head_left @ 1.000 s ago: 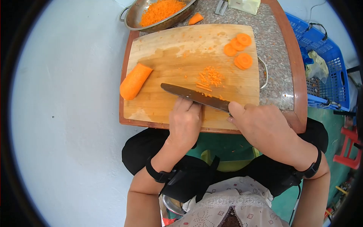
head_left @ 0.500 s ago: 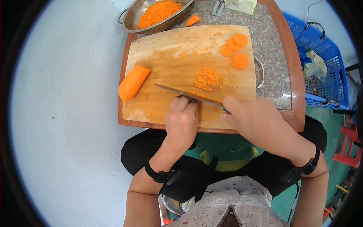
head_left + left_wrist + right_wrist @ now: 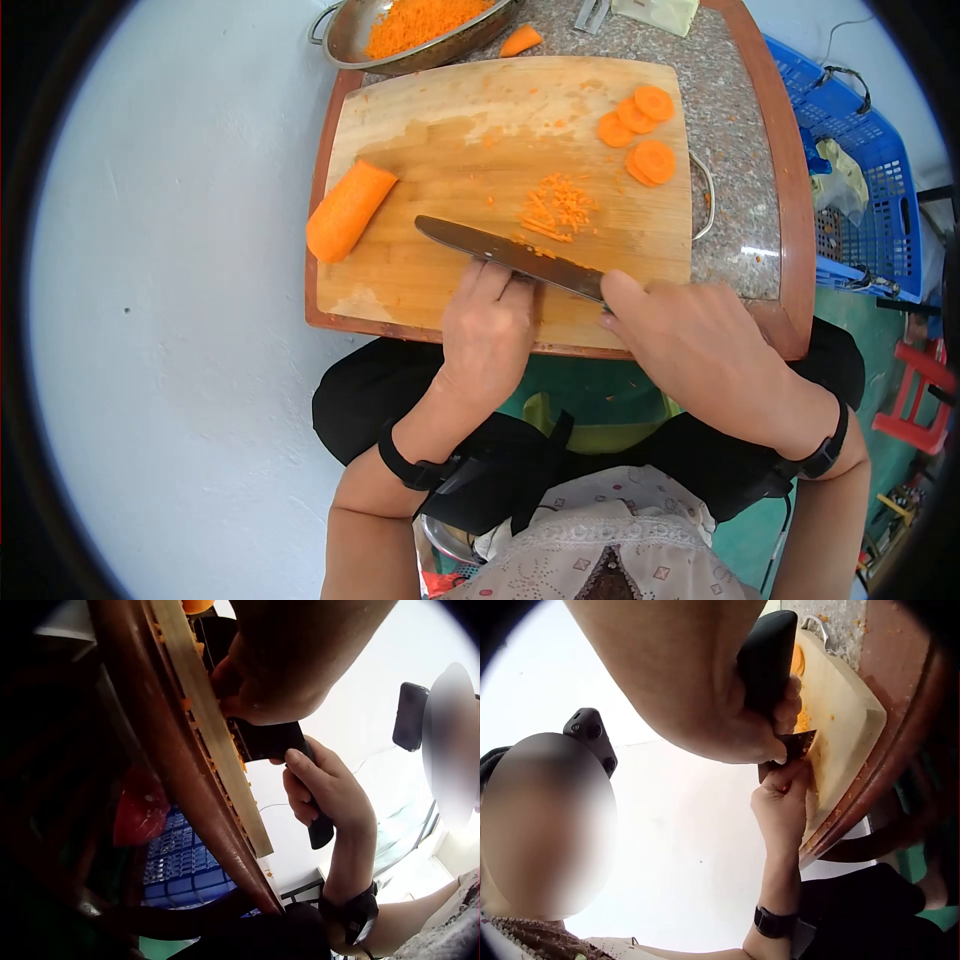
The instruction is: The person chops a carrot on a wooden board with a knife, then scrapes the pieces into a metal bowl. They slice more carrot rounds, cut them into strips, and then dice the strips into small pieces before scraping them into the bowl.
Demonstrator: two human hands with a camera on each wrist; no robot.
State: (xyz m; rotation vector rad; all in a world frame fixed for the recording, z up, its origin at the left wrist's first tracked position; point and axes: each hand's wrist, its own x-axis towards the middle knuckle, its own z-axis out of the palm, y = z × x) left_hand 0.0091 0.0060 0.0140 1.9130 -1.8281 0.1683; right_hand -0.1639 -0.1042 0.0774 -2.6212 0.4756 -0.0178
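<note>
My right hand point(image 3: 700, 325) grips the black handle point(image 3: 769, 660) of a kitchen knife point(image 3: 510, 257). Its broad dark blade slants across the front of the wooden cutting board point(image 3: 430, 120), with bits of carrot stuck to it. Against the blade's near side is my left hand point(image 3: 487, 325), fingers bent and fingertips low at the board. Whatever lies under those fingertips is hidden, and I cannot tell if they pinch it. Just beyond the blade lies a small heap of carrot shreds point(image 3: 562, 203). A thick carrot piece point(image 3: 350, 212) rests at the board's left, and carrot slices point(image 3: 652, 162) at its right.
A metal pan point(image 3: 430, 60) of shredded carrot stands at the back left, near a carrot end point(image 3: 521, 40). The board sits on a stone-topped table with a wooden rim point(image 3: 790, 200). On the right are a blue plastic basket point(image 3: 880, 210) and a red stool point(image 3: 915, 400).
The blade turned nearly edge-on half a second ago, and now its broad face shows again as it did before. Both hands stay about where they were; the head view shifts slightly.
</note>
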